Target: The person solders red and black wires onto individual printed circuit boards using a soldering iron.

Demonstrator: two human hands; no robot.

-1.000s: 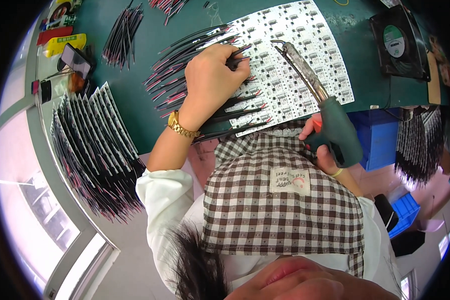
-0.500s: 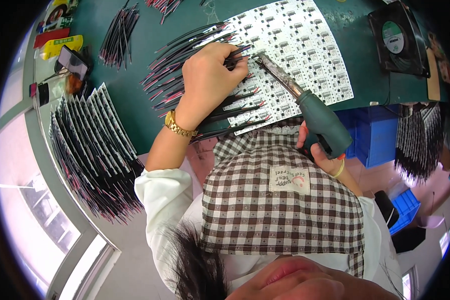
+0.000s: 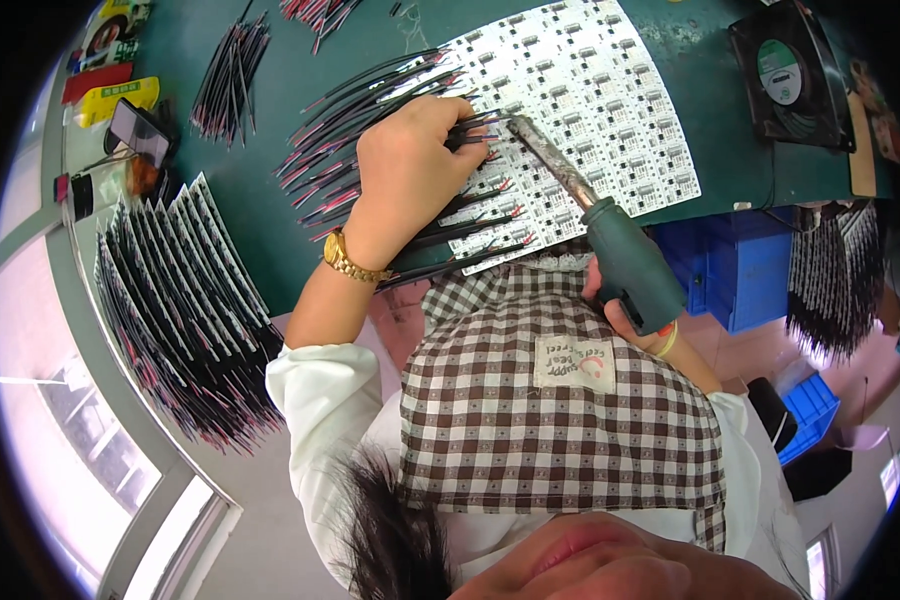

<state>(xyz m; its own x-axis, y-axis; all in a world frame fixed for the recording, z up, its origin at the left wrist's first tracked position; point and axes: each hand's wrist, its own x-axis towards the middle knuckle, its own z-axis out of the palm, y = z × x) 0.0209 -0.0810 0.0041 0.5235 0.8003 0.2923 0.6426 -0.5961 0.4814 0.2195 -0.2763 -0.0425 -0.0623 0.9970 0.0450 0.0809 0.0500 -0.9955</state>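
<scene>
A white circuit board panel (image 3: 610,120) printed with rows of small parts lies on the green bench. Along its left side several black and red wires (image 3: 320,160) sit with their ends on the board. My left hand (image 3: 410,165) is closed in a pinch on a wire (image 3: 482,119), its end pointing right over the board. My right hand (image 3: 620,305) is wrapped round the dark green handle of a soldering iron (image 3: 625,255). The iron's tip (image 3: 515,122) is at the wire's end, seemingly touching the board there; solder is too small to make out.
A black fan (image 3: 792,75) stands at the right of the bench (image 3: 730,165). Loose wire bundles (image 3: 232,80) lie far left. Wired panels (image 3: 185,310) are stacked left, more wired boards (image 3: 835,280) hang right. Blue bins (image 3: 735,270) are below the right edge.
The iron's handle has dipped slightly toward me, its tip staying near the wire's end. My left hand keeps its pinch with a small shift. The whole view has shifted slightly left.
</scene>
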